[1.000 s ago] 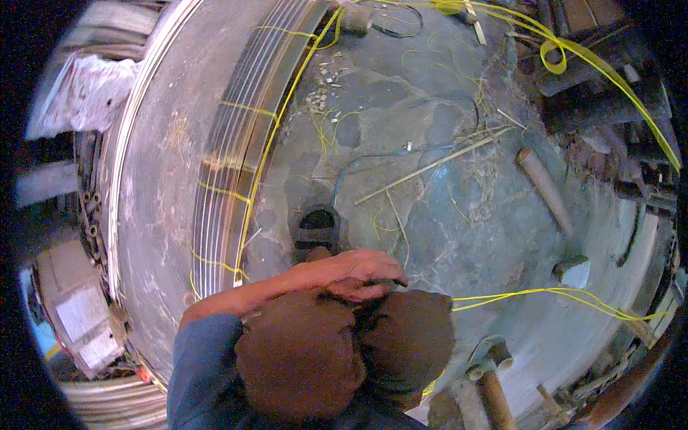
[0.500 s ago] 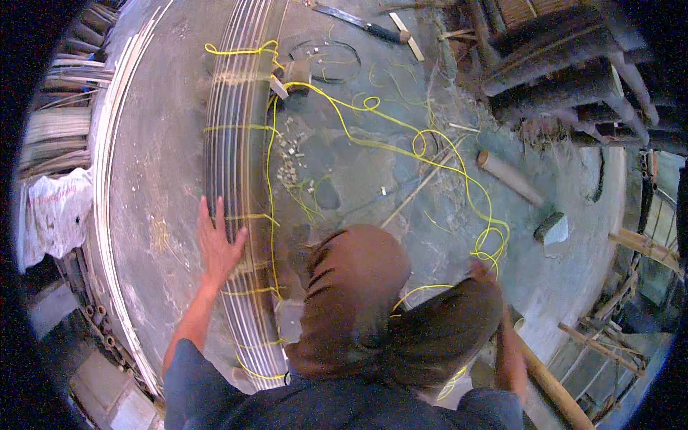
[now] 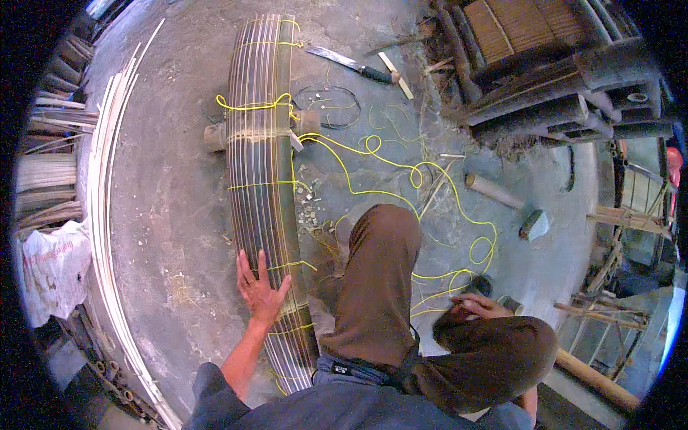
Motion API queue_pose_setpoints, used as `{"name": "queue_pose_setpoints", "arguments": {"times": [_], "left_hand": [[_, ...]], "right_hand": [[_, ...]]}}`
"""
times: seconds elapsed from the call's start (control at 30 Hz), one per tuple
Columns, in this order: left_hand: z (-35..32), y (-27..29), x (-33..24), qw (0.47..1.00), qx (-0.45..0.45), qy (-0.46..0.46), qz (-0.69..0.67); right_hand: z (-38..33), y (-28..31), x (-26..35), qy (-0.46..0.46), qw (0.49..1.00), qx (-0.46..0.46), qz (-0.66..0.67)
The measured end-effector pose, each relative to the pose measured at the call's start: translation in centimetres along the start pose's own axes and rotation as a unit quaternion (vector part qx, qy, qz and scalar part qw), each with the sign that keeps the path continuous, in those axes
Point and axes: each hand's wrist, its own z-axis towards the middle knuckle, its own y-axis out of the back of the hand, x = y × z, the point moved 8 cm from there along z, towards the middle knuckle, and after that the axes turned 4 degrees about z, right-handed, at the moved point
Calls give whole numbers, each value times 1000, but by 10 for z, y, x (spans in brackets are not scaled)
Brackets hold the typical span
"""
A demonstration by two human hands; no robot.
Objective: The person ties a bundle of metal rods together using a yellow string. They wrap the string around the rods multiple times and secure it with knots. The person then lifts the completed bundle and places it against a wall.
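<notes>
A long, curved bundle of thin strips, dark and pale side by side, lies lengthwise on the floor, bound across with yellow ties. My left hand rests flat on its near part, fingers spread. Toward its far end, a loop of yellow cord crosses the bundle. Loose yellow cord trails from there in curls across the floor to my right side. Beside my bent right knee, my right hand has curled fingers close to the cord; whatever they hold is too unclear to name.
A large knife lies beyond the bundle, near a short pale stick. A short log and a stone block sit to the right. Long pale strips run along the left. A bamboo bench stands far right.
The view has shifted, bringing the bundle's far end into sight. My right knee is lower and farther right, and my right hand shows more plainly. My left hand stays on the bundle.
</notes>
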Motion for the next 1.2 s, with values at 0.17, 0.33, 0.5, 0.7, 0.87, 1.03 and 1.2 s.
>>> {"name": "queue_pose_setpoints", "arguments": {"times": [0.17,0.33,0.5,0.7,0.87,1.03,1.2], "left_hand": [[4,6,-1,1000,-9,4,-10],[-6,7,14,999,12,41,-3],[3,1,2,997,22,27,-67],[-11,13,23,995,24,77,-58],[-12,18,27,996,6,79,-41],[-3,16,15,996,17,81,-43],[-14,10,24,993,33,99,-51]], "right_hand": [[73,-31,112,215,961,-125,-119],[236,-70,257,430,824,-224,-293],[378,-56,338,508,769,-202,-332],[339,-91,297,325,918,-36,-224],[132,31,323,371,860,-170,-307],[87,214,233,218,886,-287,-293],[229,165,207,93,682,-242,-684]]}}
